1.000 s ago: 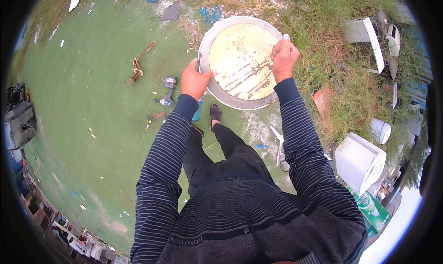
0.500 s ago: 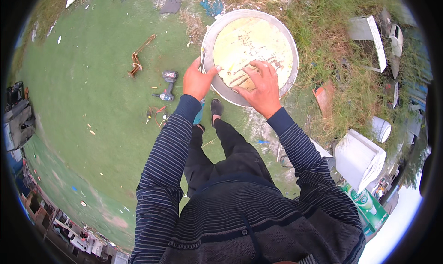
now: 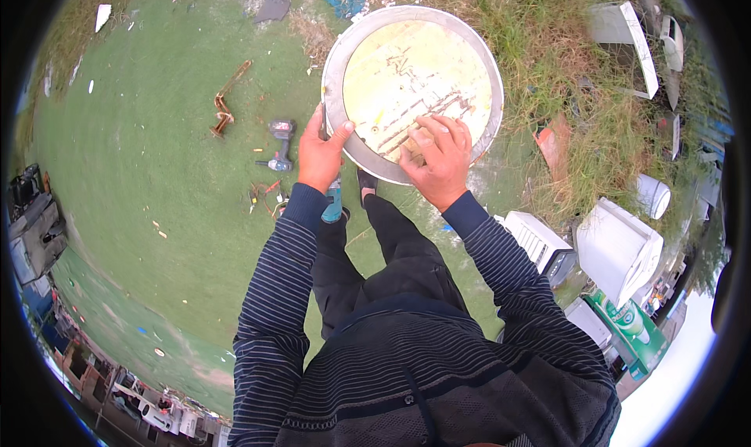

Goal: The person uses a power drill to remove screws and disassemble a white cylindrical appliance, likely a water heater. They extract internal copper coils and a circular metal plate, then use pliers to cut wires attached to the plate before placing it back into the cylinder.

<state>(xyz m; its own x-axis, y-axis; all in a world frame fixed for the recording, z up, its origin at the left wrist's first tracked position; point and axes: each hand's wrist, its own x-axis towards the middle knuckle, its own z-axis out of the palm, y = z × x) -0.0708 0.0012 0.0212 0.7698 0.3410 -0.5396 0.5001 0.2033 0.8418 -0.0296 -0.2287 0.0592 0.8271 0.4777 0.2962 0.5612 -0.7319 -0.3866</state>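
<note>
A round, drum-like thing with a grey metal rim point(image 3: 335, 79) stands in front of me. Its pale yellow face point(image 3: 391, 64) carries brown streaks and small dark marks. At the near left edge my left hand point(image 3: 321, 157) is closed round the rim, thumb on the inner side and fingers outside. A thin dark edge or rod shows beside its fingertips; what it is I cannot tell. Over the lower right of the yellow face is my right hand point(image 3: 440, 157), fingers bent and a little apart, with nothing visible between them. Its fingertips touch or nearly touch the surface.
On the green ground to the left lie a cordless drill point(image 3: 282, 143), a rusty metal bracket point(image 3: 224, 112) and small hand tools point(image 3: 268, 197). A teal power tool point(image 3: 332, 202) is partly behind my left sleeve. White appliance casings point(image 3: 618, 247) and tall grass point(image 3: 540, 64) are on the right.
The view has shifted, and the drum sits slightly further left and up. My left hand keeps its hold on the rim. The right hand's thumb and fingers have drawn closer together.
</note>
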